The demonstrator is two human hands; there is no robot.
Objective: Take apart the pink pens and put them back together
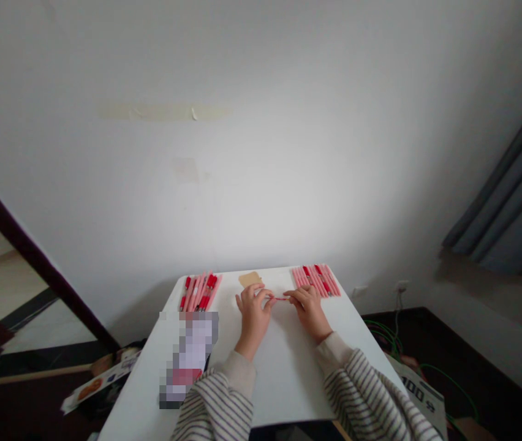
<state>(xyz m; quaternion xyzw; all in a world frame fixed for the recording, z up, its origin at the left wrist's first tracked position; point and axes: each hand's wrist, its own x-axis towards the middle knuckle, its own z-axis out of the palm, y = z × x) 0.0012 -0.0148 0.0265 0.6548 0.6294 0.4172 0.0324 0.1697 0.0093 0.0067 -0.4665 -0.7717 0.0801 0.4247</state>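
Observation:
Between my two hands, above the white table (288,355), lies a thin red and pale pen (280,298), held roughly level. The fingertips of my left hand (255,312) pinch its left end, with the other fingers curled. My right hand (307,305) closes its fingertips on the other end. Much of the pen is hidden by the fingers. A row of pink and red pens (315,280) lies just beyond my right hand. To the left of my left hand is a looser pile of pink and red pens (200,291).
A tan piece of paper or card (250,279) lies behind my left hand. A blurred-out flat item (192,355) is at the table's left side. The wall (261,184) stands behind the table. Green cables (383,334) and a printed box (419,392) are on the right.

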